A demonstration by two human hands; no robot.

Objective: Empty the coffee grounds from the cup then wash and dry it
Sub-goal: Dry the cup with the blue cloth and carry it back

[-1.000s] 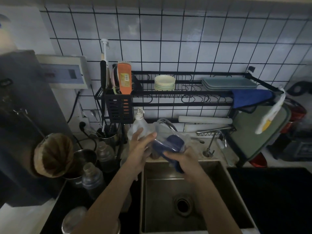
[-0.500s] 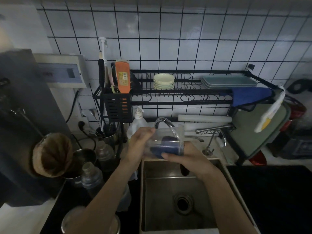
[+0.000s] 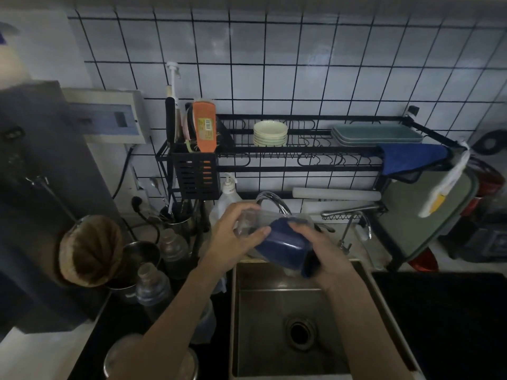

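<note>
A clear plastic cup (image 3: pixel 247 224) is held on its side over the back edge of the steel sink (image 3: pixel 263 333), its mouth pointing down and right. My left hand (image 3: pixel 230 239) grips the cup's base end from the left. A dark blue cloth (image 3: pixel 282 248) fills the cup's inside and spills out of its mouth. My right hand (image 3: pixel 326 253) grips the cloth at the mouth end, fingers curled over it. No grounds can be made out in the cup.
A curved tap (image 3: pixel 273 201) rises just behind the cup. A black dish rack (image 3: pixel 301 160) holds bowls, plates and another blue cloth (image 3: pixel 411 159). On the left stand a brown coffee filter (image 3: pixel 90 250), bottles (image 3: pixel 153 286) and a soap dispenser (image 3: pixel 228 192). A green board (image 3: pixel 422 215) leans at the right.
The cup has tipped from nearly level to mouth-down toward the right, and the blue cloth has turned inside it. Both hands stayed over the sink's back edge.
</note>
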